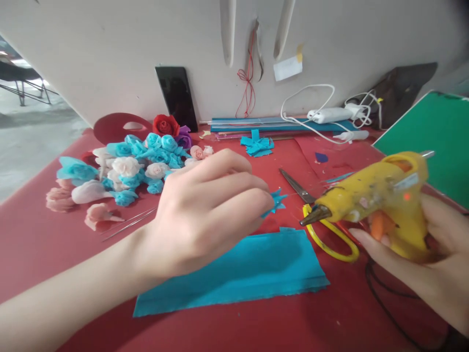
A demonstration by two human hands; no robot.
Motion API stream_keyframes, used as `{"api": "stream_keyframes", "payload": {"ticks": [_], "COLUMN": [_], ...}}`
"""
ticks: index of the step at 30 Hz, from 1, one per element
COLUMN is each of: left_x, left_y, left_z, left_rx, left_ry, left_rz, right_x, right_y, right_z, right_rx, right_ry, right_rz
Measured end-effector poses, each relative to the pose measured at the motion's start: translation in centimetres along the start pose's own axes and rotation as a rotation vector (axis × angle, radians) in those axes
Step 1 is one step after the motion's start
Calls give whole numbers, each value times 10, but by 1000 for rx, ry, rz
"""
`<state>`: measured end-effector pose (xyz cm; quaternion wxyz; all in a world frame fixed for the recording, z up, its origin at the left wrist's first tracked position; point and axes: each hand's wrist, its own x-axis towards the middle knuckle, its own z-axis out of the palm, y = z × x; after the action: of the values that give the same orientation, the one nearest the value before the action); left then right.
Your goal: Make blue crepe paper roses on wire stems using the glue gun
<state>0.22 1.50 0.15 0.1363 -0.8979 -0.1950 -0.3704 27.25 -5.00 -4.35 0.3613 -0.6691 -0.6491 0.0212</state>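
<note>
My right hand (pixel 443 254) is wrapped round the handle of a yellow hot glue gun (pixel 370 190), fingers near its orange trigger. Its dark nozzle points left toward my other hand. My left hand (pixel 216 210) is closed, with the back of it facing me, above a stack of blue crepe paper (pixel 249 271). From beyond its curled fingers sticks a small blue paper piece with pointed tips (pixel 279 200); the part inside the grip is hidden. A thin glue-like strand shows beside the tips. Yellow-handled scissors (pixel 331 239) lie partly behind the nozzle.
Blue, white and pink paper flowers (pixel 126 168) are heaped at the left, near a red rose (pixel 165 125). A black phone (pixel 177 98) leans on the wall. Cut blue strips (pixel 257 144), a white power strip (pixel 330 115) and a green board (pixel 432 142) stand farther back.
</note>
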Motion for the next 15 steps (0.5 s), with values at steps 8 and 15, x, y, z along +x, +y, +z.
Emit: {"api": "stream_keyframes", "payload": {"ticks": [8, 15], "left_x": [-10, -11], "left_y": [-17, -32], "left_z": [13, 17], "left_rx": [289, 141], "left_ry": [-88, -156], "left_rz": [179, 137], "right_x": [32, 65], "right_y": [13, 69], "right_z": [-1, 4], "right_rx": [300, -226], "right_ry": [-367, -232], "right_rz": [288, 401]}}
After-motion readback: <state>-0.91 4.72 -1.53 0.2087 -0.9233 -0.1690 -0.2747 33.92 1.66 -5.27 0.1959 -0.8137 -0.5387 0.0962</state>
